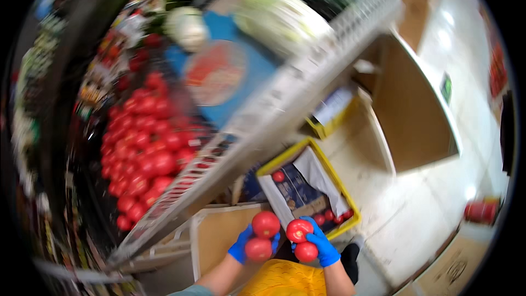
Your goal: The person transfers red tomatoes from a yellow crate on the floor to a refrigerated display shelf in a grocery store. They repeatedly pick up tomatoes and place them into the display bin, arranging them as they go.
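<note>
Two tomatoes (pixel 265 224) rest in my left hand (pixel 241 246), one above the other in view. My right hand (pixel 323 243) grips another pair of tomatoes (pixel 299 230). Both hands wear blue gloves and are close together in front of my yellow apron (pixel 283 281). Just beyond them on the floor is a yellow-rimmed crate (pixel 344 192) lined with white paper. A single tomato (pixel 278 176) lies at its far left, and several more tomatoes (pixel 329 215) lie along its near end. On the display shelf to the left sits a large heap of tomatoes (pixel 141 144).
A white slatted shelf rail (pixel 263 107) runs diagonally between the display and the floor. Behind it are a Chinese cabbage (pixel 279 18) and a blue board (pixel 250 86). An open cardboard box (pixel 415 111) and a smaller yellow crate (pixel 328 125) stand on the tiled floor (pixel 411 209).
</note>
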### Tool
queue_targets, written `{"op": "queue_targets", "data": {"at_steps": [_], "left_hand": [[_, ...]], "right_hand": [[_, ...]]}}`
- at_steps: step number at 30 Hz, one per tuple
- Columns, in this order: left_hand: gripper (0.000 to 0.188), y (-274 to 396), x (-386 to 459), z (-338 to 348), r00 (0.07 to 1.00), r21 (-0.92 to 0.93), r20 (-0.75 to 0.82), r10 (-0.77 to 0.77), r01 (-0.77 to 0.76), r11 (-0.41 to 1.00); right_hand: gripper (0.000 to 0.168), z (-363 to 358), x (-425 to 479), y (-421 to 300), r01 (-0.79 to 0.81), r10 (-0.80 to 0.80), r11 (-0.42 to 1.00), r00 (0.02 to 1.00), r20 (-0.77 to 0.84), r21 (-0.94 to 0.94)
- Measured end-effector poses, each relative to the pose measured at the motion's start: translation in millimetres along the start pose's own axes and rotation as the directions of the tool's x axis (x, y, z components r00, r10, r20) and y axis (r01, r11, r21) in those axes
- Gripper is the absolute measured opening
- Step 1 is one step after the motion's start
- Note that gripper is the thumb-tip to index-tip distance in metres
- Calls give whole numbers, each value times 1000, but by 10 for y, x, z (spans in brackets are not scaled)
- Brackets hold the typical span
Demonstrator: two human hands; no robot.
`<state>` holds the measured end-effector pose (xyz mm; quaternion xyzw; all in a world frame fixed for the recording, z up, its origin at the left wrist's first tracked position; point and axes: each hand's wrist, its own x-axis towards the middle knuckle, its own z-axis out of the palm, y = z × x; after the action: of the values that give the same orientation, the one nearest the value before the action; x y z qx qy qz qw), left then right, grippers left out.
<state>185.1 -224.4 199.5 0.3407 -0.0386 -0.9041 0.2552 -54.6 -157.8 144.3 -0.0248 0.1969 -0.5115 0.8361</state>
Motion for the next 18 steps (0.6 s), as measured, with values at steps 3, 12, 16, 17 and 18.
{"op": "queue_targets", "data": {"at_steps": [3, 12, 16, 17, 18], "left_hand": [[72, 208, -1185, 720, 973, 159, -108, 203, -185, 970], [59, 1802, -2849, 936, 717, -95, -272, 642, -684, 723], [66, 1876, -3025, 827, 711, -340, -196, 676, -696, 633], [65, 1826, -3115, 869, 723, -427, -219, 655, -675, 602], [65, 1783, -3162, 874, 701, -368, -219, 679, -704, 607]], "right_hand": [[59, 1113, -103, -387, 35, -14, 987, 991, 134, -154], [59, 3753, 1138, -476, -69, 134, 900, 983, 122, -429], [68, 3967, 1467, -506, -296, 299, 953, 953, 56, -61], [69, 3957, 1522, -434, -295, 293, 956, 950, 104, -1], [68, 3997, 1533, -376, -275, 274, 961, 951, 145, -14]]}}
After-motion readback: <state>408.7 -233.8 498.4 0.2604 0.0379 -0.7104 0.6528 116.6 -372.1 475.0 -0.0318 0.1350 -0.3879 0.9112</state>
